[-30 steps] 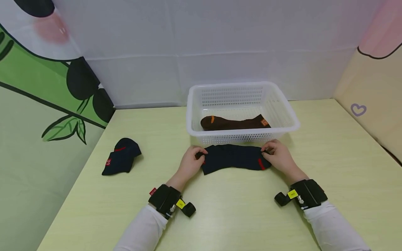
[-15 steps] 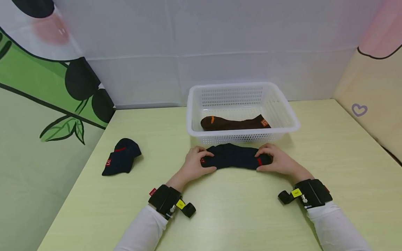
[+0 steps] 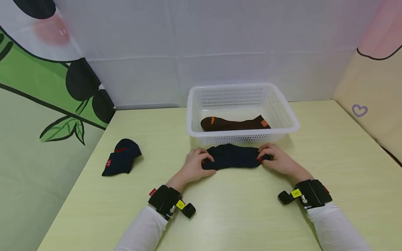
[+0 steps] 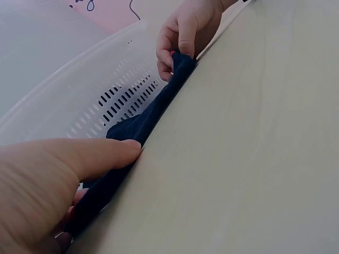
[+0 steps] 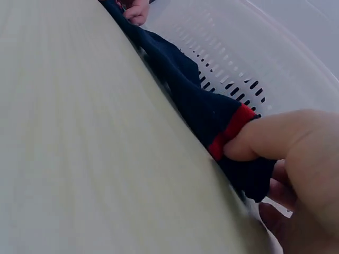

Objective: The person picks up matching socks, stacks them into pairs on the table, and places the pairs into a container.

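A navy sock (image 3: 235,157) lies stretched sideways on the table, in front of the basket. Its left end, with a small red mark, is within the grip of my left hand (image 3: 195,165), thumb along the near edge and fingers on the far side. At the right end my right hand (image 3: 277,158) pinches the sock by its red band. The right wrist view shows that thumb (image 5: 243,145) pressed on the red band, with the sock's tip hanging beyond it. Off to the left lies a second navy sock (image 3: 120,160), folded over, with a red logo.
Just behind the hands stands a white perforated plastic basket (image 3: 243,135). Inside it lies a brown sock (image 3: 235,124) with orange marks. A grey-white sheet (image 3: 150,76) hangs behind the pale wooden table (image 3: 232,216).
Both hands have shifted from the sock's far corners to a grip across its ends. The right thumb has since drawn up onto the red band. The folded sock and basket stay put.
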{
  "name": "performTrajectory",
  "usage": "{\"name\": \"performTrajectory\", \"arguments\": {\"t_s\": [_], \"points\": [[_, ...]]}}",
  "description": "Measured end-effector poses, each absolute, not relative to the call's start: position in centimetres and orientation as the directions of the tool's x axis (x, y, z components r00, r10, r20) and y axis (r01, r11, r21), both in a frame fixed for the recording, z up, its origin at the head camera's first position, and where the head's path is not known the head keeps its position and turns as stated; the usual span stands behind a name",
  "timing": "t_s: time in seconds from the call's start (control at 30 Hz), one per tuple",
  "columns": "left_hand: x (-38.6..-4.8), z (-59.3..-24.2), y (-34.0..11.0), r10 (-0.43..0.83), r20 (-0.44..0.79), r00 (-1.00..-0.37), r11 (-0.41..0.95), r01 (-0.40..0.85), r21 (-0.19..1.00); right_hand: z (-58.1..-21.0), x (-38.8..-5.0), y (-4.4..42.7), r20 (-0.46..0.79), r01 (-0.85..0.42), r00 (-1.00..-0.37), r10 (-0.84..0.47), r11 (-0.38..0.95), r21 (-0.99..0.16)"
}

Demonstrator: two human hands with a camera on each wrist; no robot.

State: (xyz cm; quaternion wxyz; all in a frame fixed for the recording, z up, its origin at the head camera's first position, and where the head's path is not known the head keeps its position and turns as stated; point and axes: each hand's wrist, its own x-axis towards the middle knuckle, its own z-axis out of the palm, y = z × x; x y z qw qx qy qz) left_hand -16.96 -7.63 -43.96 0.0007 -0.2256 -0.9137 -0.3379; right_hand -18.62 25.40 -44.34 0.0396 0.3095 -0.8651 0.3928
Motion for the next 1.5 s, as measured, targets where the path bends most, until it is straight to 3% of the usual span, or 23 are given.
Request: {"name": "performTrajectory", "arguments": {"t_s": [0.13,0.27,0.43,0.83,0.97,1.27,1.5], "points": [[-16.9,-43.8,-7.5,0.42,0.152,-0.895,0.675,0.421,0.606,-44.2,-18.5,24.8,0.381,-0.568,-0.82,-0.428,0.519,-0.639],[-16.9,-43.7,-7.5,0.432,0.171,-0.885,0.667,0.441,0.6,-44.1,-18.2,23.9,0.325,-0.496,-0.862,-0.389,0.517,-0.698],[-16.7,-43.8,-7.2,0.435,0.186,-0.881,0.655,0.451,0.606,-44.2,-17.8,22.4,0.29,-0.458,-0.876,-0.386,0.47,-0.755],[-15.8,-43.8,-5.6,0.465,0.191,-0.864,0.637,0.477,0.606,-44.3,-17.1,19.7,0.267,-0.434,-0.889,-0.371,0.498,-0.751],[-15.6,-43.8,-4.8,0.462,0.198,-0.864,0.585,0.465,0.664,-44.3,-16.7,18.8,0.265,-0.441,-0.884,-0.385,0.5,-0.745],[-15.0,-43.6,-3.7,0.37,0.091,-0.925,0.411,0.25,0.877,-43.8,-15.5,16.2,0.273,-0.396,-0.911,-0.309,0.47,-0.789],[-14.7,-43.4,-3.7,0.417,0.024,-0.908,0.206,0.12,0.971,-43.4,-14.4,14.9,0.38,-0.438,-0.89,-0.25,0.245,-0.865]]}}
